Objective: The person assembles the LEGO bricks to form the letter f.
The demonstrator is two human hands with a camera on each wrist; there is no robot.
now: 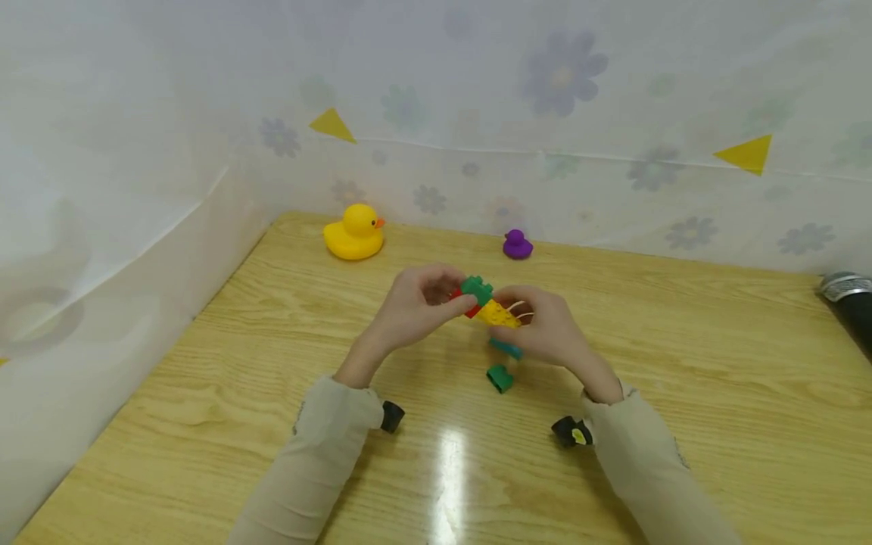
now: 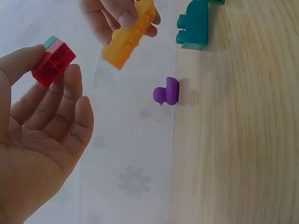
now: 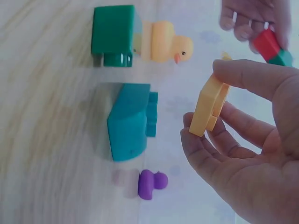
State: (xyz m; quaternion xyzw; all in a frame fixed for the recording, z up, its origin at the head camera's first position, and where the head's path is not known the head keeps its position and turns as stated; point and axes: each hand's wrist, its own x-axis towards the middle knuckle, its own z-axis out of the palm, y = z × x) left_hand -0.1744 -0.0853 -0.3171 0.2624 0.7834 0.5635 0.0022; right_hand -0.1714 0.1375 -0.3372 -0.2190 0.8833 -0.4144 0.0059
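While the left hand [image 1: 424,304] pinches a red block [image 2: 53,65] and the green block [image 1: 478,289] against it between thumb and fingertips, the right hand [image 1: 543,325] is clamped the same way on a yellow brick [image 2: 127,41], its thumb and fingers on the brick. Both holds look chosen to keep the mating parts clear: the hollow underside of the red block faces outward, its walls glossy and slightly translucent, and a row of rounded studs runs bare along the yellow brick. The held pieces are near each other, raised above the table [image 1: 204,424], probably for room to turn them. Beneath, a smooth teal block [image 3: 131,128] with a curved edge and a squarer loose green piece [image 1: 500,378] lie on the pale wood-grain top, seemingly within easy reach. Farther off, a plump yellow duck [image 1: 354,236] and a smaller purple duck [image 1: 518,245], both smooth and rounded, sit by the flower-printed cloth [image 1: 477,68], perhaps set back to leave working space. A black microphone [image 1: 851,310] with a metallic mesh head lies at the right edge.
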